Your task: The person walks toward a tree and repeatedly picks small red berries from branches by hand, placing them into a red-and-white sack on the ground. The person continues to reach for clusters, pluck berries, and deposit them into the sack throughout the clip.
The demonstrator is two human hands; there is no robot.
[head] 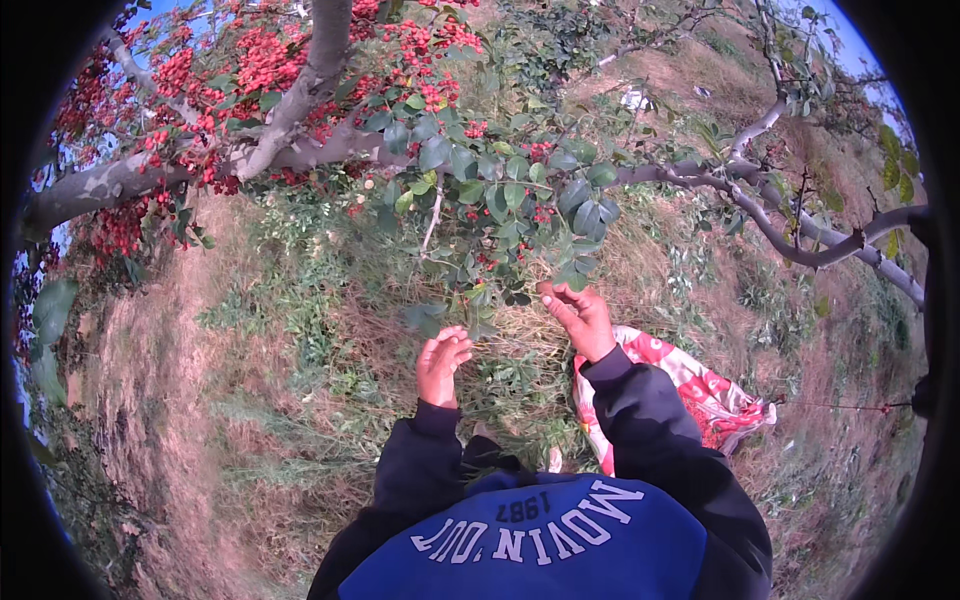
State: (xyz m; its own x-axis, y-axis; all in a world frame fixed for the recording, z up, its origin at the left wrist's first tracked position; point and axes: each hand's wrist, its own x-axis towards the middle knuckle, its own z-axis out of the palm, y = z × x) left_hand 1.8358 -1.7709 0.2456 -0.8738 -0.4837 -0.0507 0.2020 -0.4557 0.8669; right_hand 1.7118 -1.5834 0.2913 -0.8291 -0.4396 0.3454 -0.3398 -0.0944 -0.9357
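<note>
My left hand (442, 364) is raised below a leafy twig, its fingers slightly curled and apart, with nothing seen in it. Up and to the right, my right hand (581, 315) reaches to the lower tip of the foliage, thumb near forefinger beside a green leaf (571, 276); whether it pinches anything cannot be told. Small red berries (487, 261) hang among the green leaves (514, 195) just above both hands. Dense clusters of red berries (270, 64) cover the branches at the upper left.
A thick grey branch (112, 184) crosses from the left, and bare curved branches (765, 217) stretch across the right. A red and white patterned cloth (652, 352) with red berries in it lies beside my right forearm. Dry grass and green weeds (307, 337) cover the ground.
</note>
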